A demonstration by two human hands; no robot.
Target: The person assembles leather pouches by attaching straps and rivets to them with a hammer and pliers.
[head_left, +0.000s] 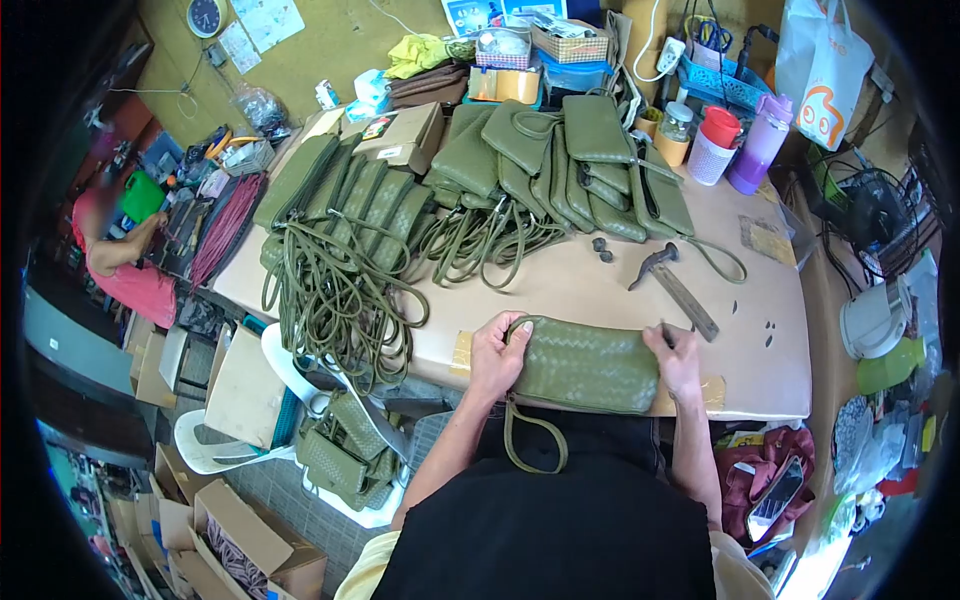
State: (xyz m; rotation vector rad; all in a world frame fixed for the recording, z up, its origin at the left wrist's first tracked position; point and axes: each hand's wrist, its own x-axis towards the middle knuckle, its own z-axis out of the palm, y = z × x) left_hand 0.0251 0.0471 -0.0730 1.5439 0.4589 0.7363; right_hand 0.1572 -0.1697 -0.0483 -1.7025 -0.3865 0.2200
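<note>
A green woven-leather wristlet pouch (588, 368) lies level at the table's front edge, in front of my body. My left hand (495, 357) grips its left end, thumb on top, and the wrist strap (512, 430) loops down below that end. At the upper right corner, my right hand (677, 362) is closed on the pouch with fingers pinched; the exact spot under the fingertips is hidden. A hammer (684, 300) with a wooden handle rests on the table just beyond my right hand. Two small dark pieces (602, 250) lie left of the hammer head.
More green pouches (575, 180) are piled at the back, with straps (345, 300) tangled at the left. A red-lidded cup (712, 145) and purple bottle (760, 145) stand at the back right. A white chair (215, 445) holds pouches. Another person (125, 255) works far left.
</note>
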